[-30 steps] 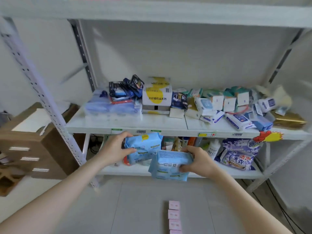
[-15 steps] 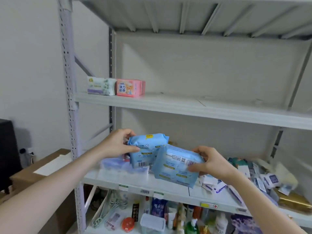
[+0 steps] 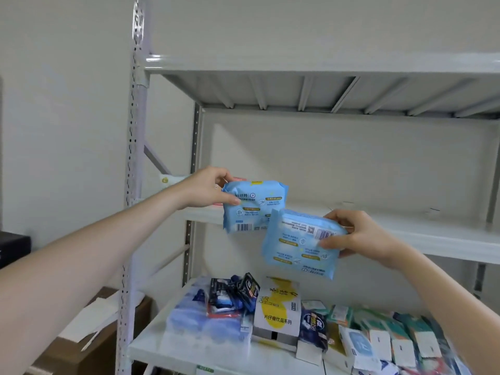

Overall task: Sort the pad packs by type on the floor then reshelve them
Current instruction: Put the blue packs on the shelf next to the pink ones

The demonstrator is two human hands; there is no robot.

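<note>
Before the white shelving rack [image 3: 136,158] against a pale wall [image 3: 67,90], the left hand [image 3: 205,188] pinches one light-blue pad pack [image 3: 254,208] by its upper left corner. The right hand [image 3: 361,236] grips a second blue pad pack [image 3: 296,249] by its right edge, both aloft just in front of the middle shelf [image 3: 433,235] (the right-hand pack lower). Below, the lower shelf [image 3: 186,347] is crowded with boxes and packets, and a cardboard box [image 3: 89,350] sits left of the rack.

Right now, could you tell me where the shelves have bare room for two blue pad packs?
The middle shelf is bare from the right hand to the right post; a pink pack sits at its left end. The lower shelf is crowded with boxes.
</note>
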